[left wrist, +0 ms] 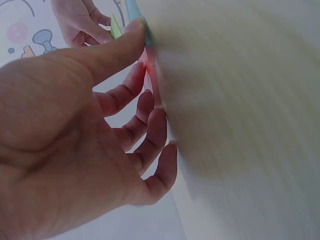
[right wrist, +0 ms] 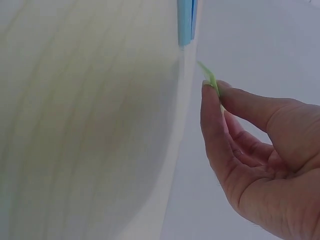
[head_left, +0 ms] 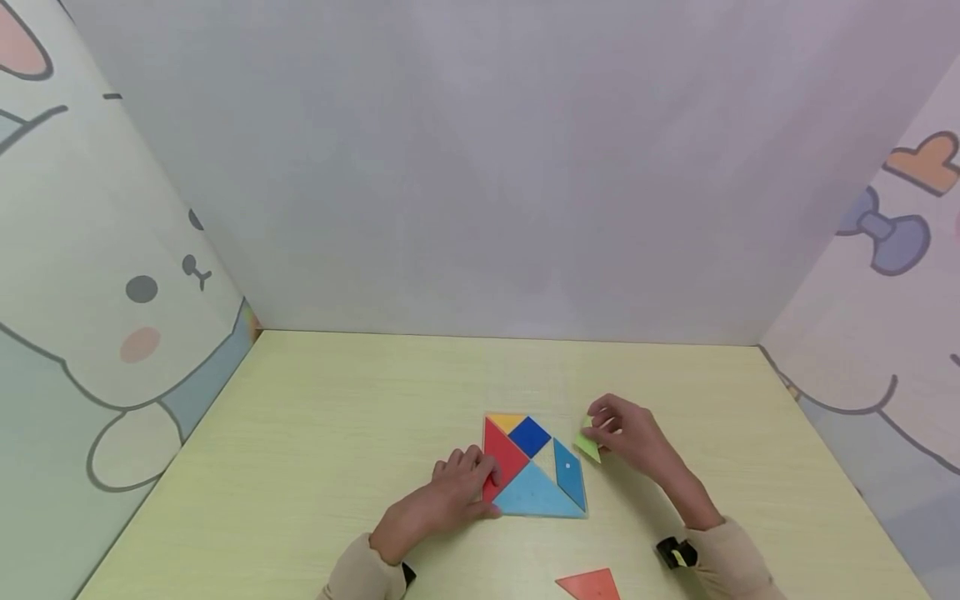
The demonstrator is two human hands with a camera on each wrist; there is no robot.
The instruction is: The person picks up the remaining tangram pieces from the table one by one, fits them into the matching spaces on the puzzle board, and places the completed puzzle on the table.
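Note:
Flat tangram pieces lie together in a thin clear square tray point(head_left: 546, 468) at the middle of the table. My left hand point(head_left: 452, 490) rests at the tray's left edge, its index finger on the large red triangle point(head_left: 504, 454) and its thumb by the near corner. Beside the red piece are a large light blue triangle point(head_left: 536, 493), a dark blue square point(head_left: 529, 437), a yellow triangle point(head_left: 506, 421) and a blue parallelogram point(head_left: 569, 477). Just right of the tray, my right hand point(head_left: 628, 435) pinches a light green tangram piece point(right wrist: 212, 80) between thumb and fingertips, tilted and raised.
A loose coral-red triangle point(head_left: 592, 585) lies near the front of the table point(head_left: 337, 400). A pale wall point(head_left: 480, 167) stands behind the table. Panels with cartoon drawings point(head_left: 142, 250) close in both sides.

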